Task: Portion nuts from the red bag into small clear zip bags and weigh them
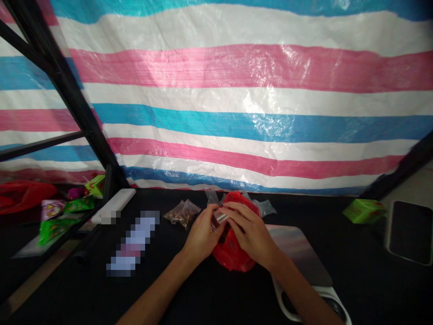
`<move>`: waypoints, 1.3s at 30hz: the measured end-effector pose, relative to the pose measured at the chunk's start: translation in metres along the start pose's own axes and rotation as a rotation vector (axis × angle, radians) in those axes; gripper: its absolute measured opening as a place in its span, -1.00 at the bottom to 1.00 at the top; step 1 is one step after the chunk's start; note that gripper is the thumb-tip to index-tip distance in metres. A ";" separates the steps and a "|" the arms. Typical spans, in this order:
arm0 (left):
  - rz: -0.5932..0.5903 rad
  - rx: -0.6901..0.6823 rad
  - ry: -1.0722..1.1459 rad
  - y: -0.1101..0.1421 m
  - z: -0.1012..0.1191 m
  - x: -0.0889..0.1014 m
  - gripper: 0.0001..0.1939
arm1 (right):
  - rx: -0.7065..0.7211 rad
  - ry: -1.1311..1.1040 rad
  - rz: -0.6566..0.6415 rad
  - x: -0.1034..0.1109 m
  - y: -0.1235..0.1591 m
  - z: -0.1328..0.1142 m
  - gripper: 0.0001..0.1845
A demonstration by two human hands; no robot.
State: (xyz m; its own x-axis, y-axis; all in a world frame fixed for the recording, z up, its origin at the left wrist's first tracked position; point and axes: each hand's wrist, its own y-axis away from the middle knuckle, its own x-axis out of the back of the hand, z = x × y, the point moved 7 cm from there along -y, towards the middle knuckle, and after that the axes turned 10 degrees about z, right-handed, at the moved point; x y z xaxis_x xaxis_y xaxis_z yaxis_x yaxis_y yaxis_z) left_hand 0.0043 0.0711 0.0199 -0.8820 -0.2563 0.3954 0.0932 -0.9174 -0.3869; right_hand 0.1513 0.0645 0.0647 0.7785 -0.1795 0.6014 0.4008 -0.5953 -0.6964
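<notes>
My left hand [200, 232] and my right hand [250, 234] meet over a red plastic bag [235, 257] on the black table. Between their fingertips is a small clear plastic bag [221, 218], pinched from both sides. Something dark shows just below it, but the fingers hide most of it. Left of my left hand lie small clear zip bags [182, 214] with brownish bits inside. More clear plastic bags [268, 207] lie behind my right hand. Beneath my right forearm is a flat kitchen scale [301, 253] with a pale rim.
A phone-like dark slab [411, 232] and a green box [363, 211] are at the right. On the left lie a blurred-out strip [135, 241], a white bar [117, 205], green packets [57, 229] and a red bag [25, 195]. A black metal frame [72, 101] stands before striped sheeting [237, 99].
</notes>
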 end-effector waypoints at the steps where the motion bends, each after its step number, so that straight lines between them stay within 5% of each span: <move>1: -0.002 0.005 0.008 0.000 -0.001 -0.001 -0.71 | 0.012 0.011 0.008 0.000 0.000 0.000 -0.46; 10: 0.021 0.020 0.029 -0.003 0.002 0.000 -0.91 | -0.074 0.027 0.075 0.017 -0.007 0.016 -0.62; 14: 0.048 0.009 -0.045 -0.006 -0.001 0.006 -0.88 | -0.178 0.072 -0.090 0.017 -0.004 0.037 -0.61; 20: -0.089 0.116 -0.059 -0.004 -0.021 -0.003 -0.91 | -0.218 0.225 -0.297 0.006 0.008 0.051 -0.57; 29: 0.060 0.160 -0.322 -0.011 -0.016 0.036 -0.81 | -0.276 0.387 -0.257 0.017 0.008 0.059 -0.66; 33: -0.128 0.231 -0.252 0.002 -0.010 0.029 -0.72 | -0.259 0.222 -0.252 0.015 0.004 0.047 -0.64; 39: -0.297 0.309 -0.053 0.018 -0.003 0.007 -0.87 | -0.415 -0.260 -0.469 0.001 0.015 0.024 -0.67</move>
State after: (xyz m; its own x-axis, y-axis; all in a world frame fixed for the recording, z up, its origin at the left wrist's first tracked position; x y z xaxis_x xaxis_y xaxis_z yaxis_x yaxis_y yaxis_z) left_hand -0.0020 0.0540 0.0135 -0.8672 0.0251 0.4974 -0.0207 -0.9997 0.0144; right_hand 0.1699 0.0735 0.0455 0.6795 0.3343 0.6531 0.5460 -0.8250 -0.1458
